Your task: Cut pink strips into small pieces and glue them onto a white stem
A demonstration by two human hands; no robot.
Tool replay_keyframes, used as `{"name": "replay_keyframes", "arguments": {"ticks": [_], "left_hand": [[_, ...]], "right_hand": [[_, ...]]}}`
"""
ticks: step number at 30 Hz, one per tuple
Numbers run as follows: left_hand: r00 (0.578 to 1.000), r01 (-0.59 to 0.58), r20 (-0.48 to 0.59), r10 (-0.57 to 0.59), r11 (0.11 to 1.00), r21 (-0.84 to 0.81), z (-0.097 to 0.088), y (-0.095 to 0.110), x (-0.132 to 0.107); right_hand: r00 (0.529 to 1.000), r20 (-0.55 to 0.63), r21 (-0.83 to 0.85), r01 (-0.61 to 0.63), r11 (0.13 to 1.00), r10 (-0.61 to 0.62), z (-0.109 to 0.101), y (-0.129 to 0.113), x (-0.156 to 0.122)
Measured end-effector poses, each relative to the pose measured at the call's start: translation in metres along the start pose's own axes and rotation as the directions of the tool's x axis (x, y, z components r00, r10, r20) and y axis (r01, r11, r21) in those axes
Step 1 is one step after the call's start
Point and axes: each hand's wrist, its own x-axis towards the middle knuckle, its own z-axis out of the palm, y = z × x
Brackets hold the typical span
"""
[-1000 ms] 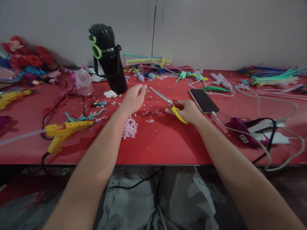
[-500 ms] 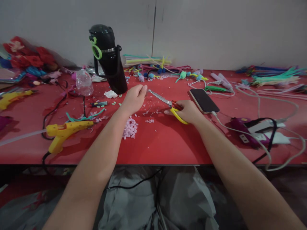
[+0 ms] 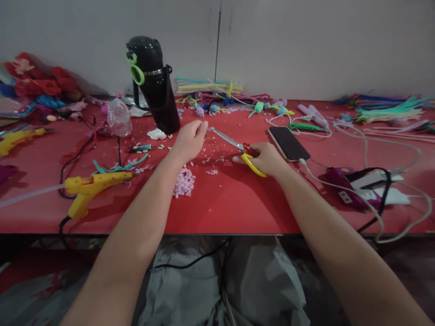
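Note:
My right hand (image 3: 263, 158) is wrapped round the handles of a pair of scissors (image 3: 228, 140) with yellow and red grips. The silver blades look closed and point up and left, their tips just short of my left hand (image 3: 190, 138). That hand's fingers are pinched together above the table; whatever lies in the pinch is too small or hidden to make out. Below my left wrist is a heap of small lilac cut pieces (image 3: 184, 182), partly covered by my forearm. Finer lilac scraps (image 3: 212, 172) are scattered under the blades.
A black flask (image 3: 156, 86) stands behind my left hand. To the left lies a yellow glue gun (image 3: 91, 186) with its cord. On the right are a phone (image 3: 288, 142) on a cable and a purple power strip (image 3: 351, 188). Pipe cleaners (image 3: 390, 108) lie along the back.

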Motion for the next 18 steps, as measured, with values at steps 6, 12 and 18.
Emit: {"name": "replay_keyframes", "arguments": {"ticks": [6, 12, 18], "left_hand": [[1.000, -0.015, 0.003, 0.015, 1.000, -0.005, 0.0001, 0.0004, -0.0004], [1.000, -0.028, -0.015, 0.028, 1.000, -0.004, 0.0013, -0.0037, 0.0010], [0.998, -0.042, -0.037, 0.042, 0.999, 0.007, 0.0015, -0.0039, 0.0013]], "right_hand": [[1.000, -0.003, -0.029, -0.025, 0.999, 0.025, 0.0012, 0.0005, 0.0020], [1.000, -0.025, -0.009, -0.012, 1.000, 0.012, 0.0005, 0.0005, 0.0017], [1.000, 0.008, 0.028, -0.002, 1.000, 0.002, -0.0003, -0.0005, -0.0001]]}}
